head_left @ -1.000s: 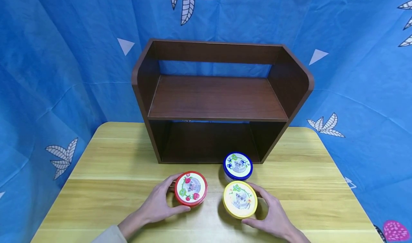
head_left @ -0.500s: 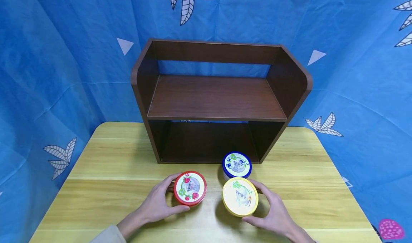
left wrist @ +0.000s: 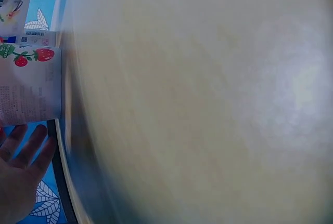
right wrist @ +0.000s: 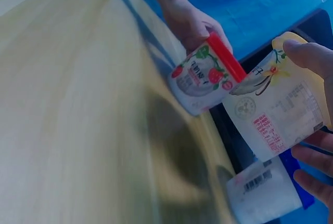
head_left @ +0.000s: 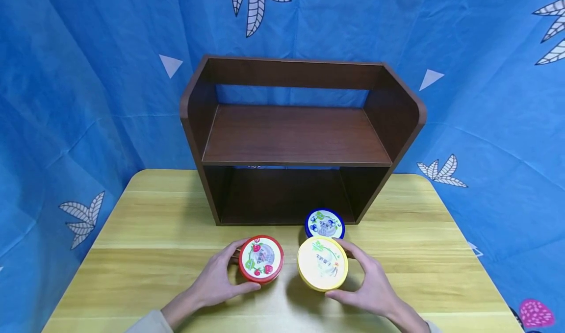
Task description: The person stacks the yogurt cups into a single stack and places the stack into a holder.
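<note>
My left hand [head_left: 213, 280] grips the red-lidded cup [head_left: 261, 259] around its side; the cup stands on the table. In the left wrist view the fingers lie against the strawberry cup [left wrist: 31, 86]. My right hand [head_left: 372, 286] pinches the yellow-lidded cup [head_left: 322, 263] between thumb and fingers. The right wrist view shows this cup [right wrist: 276, 112] tilted and raised off the table, beside the blue-lidded cup [right wrist: 265, 193]. From the head view the blue lid [head_left: 325, 223] is partly covered by the yellow-lidded cup.
A dark brown two-level shelf [head_left: 295, 134] stands at the back of the wooden table [head_left: 145, 225], just behind the blue-lidded cup. A blue patterned cloth [head_left: 110, 78] hangs behind and beside the table.
My right hand has lifted the yellow-lidded cup and moved it slightly left and away from me, so it covers more of the blue-lidded cup. The left hand has stayed on the red-lidded cup.
</note>
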`<state>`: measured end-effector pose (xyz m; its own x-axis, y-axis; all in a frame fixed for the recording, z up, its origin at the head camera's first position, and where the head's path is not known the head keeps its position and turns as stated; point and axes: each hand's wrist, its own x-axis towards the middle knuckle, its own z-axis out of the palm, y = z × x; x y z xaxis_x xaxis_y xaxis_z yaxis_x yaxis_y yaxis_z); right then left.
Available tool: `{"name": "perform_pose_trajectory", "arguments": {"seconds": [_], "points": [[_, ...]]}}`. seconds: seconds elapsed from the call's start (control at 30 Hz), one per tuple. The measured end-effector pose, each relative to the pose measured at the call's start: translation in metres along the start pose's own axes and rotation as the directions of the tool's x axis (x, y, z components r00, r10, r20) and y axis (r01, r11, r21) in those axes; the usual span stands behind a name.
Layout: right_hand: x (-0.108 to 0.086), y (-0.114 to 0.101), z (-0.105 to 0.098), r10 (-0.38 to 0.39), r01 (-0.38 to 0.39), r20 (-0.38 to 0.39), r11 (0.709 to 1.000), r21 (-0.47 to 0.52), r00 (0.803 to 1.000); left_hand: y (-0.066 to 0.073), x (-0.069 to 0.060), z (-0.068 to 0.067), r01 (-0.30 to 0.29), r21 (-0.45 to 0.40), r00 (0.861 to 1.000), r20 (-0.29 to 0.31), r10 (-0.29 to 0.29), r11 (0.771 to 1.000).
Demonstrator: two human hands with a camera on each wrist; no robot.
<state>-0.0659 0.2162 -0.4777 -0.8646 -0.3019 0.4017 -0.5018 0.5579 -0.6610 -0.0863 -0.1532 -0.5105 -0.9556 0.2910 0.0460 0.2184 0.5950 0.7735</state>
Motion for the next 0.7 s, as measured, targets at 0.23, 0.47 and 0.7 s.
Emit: {"name": "perform_pose_trajectory", "arguments": {"seconds": [0.23, 0.47, 0.7], "points": [[0.011, -0.01, 0.004, 0.006, -0.006, 0.008, 1.0, 0.008, 1.0, -0.001, 0.001, 0.0, -0.027, 0.001, 1.0, -0.005, 0.027, 1.0], [0.021, -0.011, 0.008, -0.042, 0.042, -0.009, 0.998, 0.037, 0.999, -0.001, 0.002, -0.001, -0.035, 0.001, 0.999, -0.003, 0.035, 0.999], [0.03, -0.015, 0.013, -0.08, 0.082, -0.023, 0.994, 0.079, 0.997, -0.003, 0.0, 0.0, -0.045, 0.0, 0.999, -0.009, 0.045, 0.999]]}}
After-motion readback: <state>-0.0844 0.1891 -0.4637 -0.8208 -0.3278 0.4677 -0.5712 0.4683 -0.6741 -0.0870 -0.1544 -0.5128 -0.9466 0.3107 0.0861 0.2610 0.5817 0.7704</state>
